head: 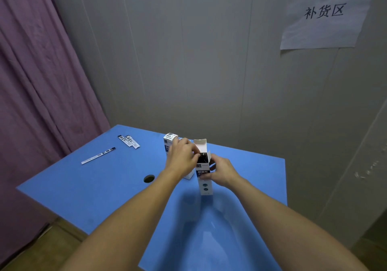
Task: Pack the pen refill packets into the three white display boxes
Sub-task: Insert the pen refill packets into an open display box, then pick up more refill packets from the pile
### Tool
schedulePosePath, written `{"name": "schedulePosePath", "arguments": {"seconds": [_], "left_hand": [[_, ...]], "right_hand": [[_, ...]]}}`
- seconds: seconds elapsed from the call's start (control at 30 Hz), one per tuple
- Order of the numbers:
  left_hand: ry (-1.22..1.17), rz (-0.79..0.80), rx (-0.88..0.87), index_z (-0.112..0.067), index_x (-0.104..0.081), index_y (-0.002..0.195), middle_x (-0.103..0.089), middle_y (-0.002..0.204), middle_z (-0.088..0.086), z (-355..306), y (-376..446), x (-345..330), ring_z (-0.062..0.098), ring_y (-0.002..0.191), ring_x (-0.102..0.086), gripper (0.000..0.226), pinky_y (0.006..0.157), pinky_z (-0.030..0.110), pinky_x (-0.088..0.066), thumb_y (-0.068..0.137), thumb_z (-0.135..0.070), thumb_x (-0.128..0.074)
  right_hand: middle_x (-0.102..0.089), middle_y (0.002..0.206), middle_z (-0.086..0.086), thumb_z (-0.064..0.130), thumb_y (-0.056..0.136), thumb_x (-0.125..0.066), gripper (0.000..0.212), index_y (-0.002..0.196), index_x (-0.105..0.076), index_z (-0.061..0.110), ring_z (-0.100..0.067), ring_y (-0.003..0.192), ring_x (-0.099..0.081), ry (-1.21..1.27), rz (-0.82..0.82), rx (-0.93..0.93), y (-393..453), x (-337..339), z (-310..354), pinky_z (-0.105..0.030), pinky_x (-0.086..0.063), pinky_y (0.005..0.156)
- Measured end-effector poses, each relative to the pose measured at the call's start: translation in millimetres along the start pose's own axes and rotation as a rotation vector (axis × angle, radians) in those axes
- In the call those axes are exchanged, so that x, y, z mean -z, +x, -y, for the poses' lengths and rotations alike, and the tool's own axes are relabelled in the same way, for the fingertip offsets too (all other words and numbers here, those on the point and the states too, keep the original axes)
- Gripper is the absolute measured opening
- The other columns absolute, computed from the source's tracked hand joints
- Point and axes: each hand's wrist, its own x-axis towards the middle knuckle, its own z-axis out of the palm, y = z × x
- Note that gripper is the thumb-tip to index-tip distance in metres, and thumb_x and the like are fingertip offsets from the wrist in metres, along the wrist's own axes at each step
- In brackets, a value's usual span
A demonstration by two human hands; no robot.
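On the blue table (104, 187), your right hand (223, 171) grips the tall white card box (205, 181) while your left hand (182, 158) pinches at its open top. Keep it upright. Three long white refill packets (98, 156) lie far left. Box print is blurry; the wall paper (324, 17) reads "补货区".

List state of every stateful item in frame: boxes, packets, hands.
Front display box: upright, top flap open, dark contents visible inside.
Rear display box: upright, top closed, partly hidden behind the left hand.
Single refill packet: lying flat on the table, unpacked.
Two refill packets: lying flat side by side, unpacked.
Left hand: fingers curled at the front box's opening.
Right hand: grips the front box's side.
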Motion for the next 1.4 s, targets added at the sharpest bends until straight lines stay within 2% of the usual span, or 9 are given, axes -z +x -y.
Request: {"name": "schedulePosePath", "arguments": {"seconds": [0.23,0.37,0.47,0.6,0.93,1.07,1.17,1.3,1.4], "left_hand": [[0.008,0.02,-0.038,-0.024,-0.076,0.104,-0.058,0.108,-0.005,8.7,-1.7,-2.1,0.02,0.115,-0.04,0.021,0.094,0.032,-0.037,0.097,-0.038,-0.063],[-0.194,-0.105,0.068,-0.021,-0.071,0.102,-0.06,0.107,-0.002,18.7,-5.4,-0.8,0.02,0.115,-0.043,0.012,0.09,0.029,-0.04,0.098,-0.024,-0.06],[-0.177,-0.091,0.107,-0.023,-0.069,0.108,-0.06,0.102,-0.004,35.5,-15.3,1.5,0.019,0.108,-0.047,0.015,0.088,0.036,-0.048,0.096,-0.022,-0.06],[-0.129,-0.021,0.186,-0.026,-0.066,0.118,-0.058,0.099,-0.008,60.2,-37.3,6.9,0.017,0.107,-0.047,0.023,0.087,0.033,-0.047,0.096,-0.022,-0.057],[-0.039,0.059,0.426,-0.024,-0.059,0.13,-0.059,0.112,-0.004,110.7,-99.4,23.2,0.02,0.115,-0.052,0.035,0.092,0.037,-0.05,0.095,-0.023,-0.057],[-0.008,0.094,0.483,-0.024,-0.057,0.132,-0.056,0.114,-0.004,125.4,-119.1,26.4,0.019,0.115,-0.052,0.037,0.092,0.035,-0.049,0.095,-0.026,-0.056],[0.003,0.114,0.512,-0.023,-0.057,0.133,-0.056,0.118,-0.002,138.1,-129.4,29.3,0.019,0.113,-0.054,0.038,0.092,0.036,-0.05,0.096,-0.028,-0.056],[0.024,0.128,0.504,-0.024,-0.057,0.133,-0.055,0.121,-0.003,160.9,-138.0,43.3,0.018,0.116,-0.054,0.038,0.093,0.036,-0.05,0.096,-0.031,-0.055],[0.087,0.163,0.487,-0.026,-0.055,0.135,-0.053,0.128,-0.005,186.0,-144.7,60.8,0.016,0.124,-0.05,0.04,0.095,0.036,-0.049,0.096,-0.035,-0.055]], "right_hand": [[-0.068,0.104,0.002,0.023,0.067,-0.09,0.052,0.111,-0.062,0.019,-0.016,0.091,-0.064,-0.008,0.012,-0.034,-0.9,-4.0,-8.6,-0.029,-0.055,0.078],[-0.067,0.106,0.002,0.02,0.07,-0.089,0.052,0.114,-0.06,0.019,-0.014,0.09,-0.062,0.026,-0.027,-0.082,-1.1,-3.0,-15.1,-0.027,-0.051,0.077],[-0.064,0.105,0.004,0.017,0.072,-0.088,0.054,0.117,-0.058,0.017,-0.016,0.093,-0.06,0.032,-0.075,-0.142,1.6,0.2,-20.0,-0.028,-0.047,0.079],[-0.063,0.105,0.002,0.018,0.075,-0.085,0.049,0.113,-0.055,0.015,-0.017,0.094,-0.057,0.017,-0.111,-0.205,6.8,-0.5,-24.8,-0.029,-0.044,0.078],[-0.059,0.125,-0.011,0.036,0.081,-0.08,0.062,0.124,-0.051,0.002,-0.028,0.119,-0.058,-0.22,0.048,-0.487,2.0,-11.0,-26.2,-0.03,-0.046,0.078],[-0.062,0.12,-0.009,0.03,0.083,-0.069,0.042,0.116,-0.061,0.006,-0.029,0.11,-0.064,-0.27,0.058,-0.571,-12.2,-28.2,-20.1,-0.03,-0.053,0.081],[-0.061,0.122,-0.009,0.027,0.086,-0.061,0.038,0.119,-0.059,0.008,-0.028,0.112,-0.062,-0.342,0.07,-0.555,-18.1,-51.0,-2.6,-0.029,-0.052,0.083],[-0.061,0.105,-0.006,0.024,0.086,-0.057,0.013,0.089,-0.054,0.012,-0.024,0.093,-0.06,-0.447,0.162,-0.429,-12.4,-83.2,37.3,-0.027,-0.046,0.064],[-0.052,0.087,-0.003,0.023,0.085,-0.054,0.015,0.077,-0.045,0.014,-0.022,0.08,-0.051,-0.52,0.195,-0.334,-3.9,-104.7,67.9,-0.028,-0.037,0.056]]}}
